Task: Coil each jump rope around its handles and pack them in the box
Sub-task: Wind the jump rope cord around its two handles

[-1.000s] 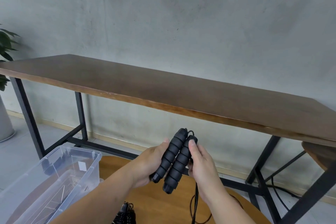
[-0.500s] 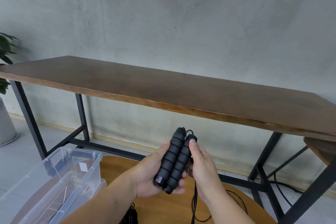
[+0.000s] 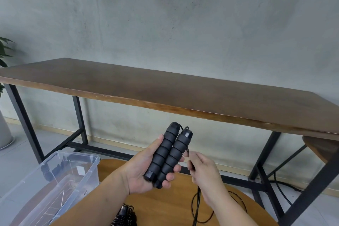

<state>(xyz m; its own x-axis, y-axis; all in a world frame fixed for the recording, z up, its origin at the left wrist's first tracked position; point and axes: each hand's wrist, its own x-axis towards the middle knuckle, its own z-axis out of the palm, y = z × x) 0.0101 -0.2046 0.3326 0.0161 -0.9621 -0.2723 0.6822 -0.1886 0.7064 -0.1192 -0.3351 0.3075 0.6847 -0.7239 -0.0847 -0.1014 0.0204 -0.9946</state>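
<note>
My left hand [image 3: 145, 169] grips two black ribbed foam handles [image 3: 167, 154] side by side, tilted upright above the round wooden table [image 3: 165, 205]. Thin black rope [image 3: 197, 205] runs from the handle tops down behind them and hangs in loops onto the table. My right hand [image 3: 203, 169] pinches that rope just right of the handles. A clear plastic box [image 3: 55, 183] stands at the lower left, and I cannot tell what it holds. Another coiled black jump rope [image 3: 125, 216] lies on the table at the bottom edge.
A long dark wooden table [image 3: 165, 90] on black metal legs stands against the grey wall behind. A potted plant [image 3: 3, 57] sits at the far left. A second wooden surface [image 3: 321, 147] shows at the right under the long table.
My right hand has let go of the handles and moved right onto the rope. My left hand now holds both handles alone, closer together.
</note>
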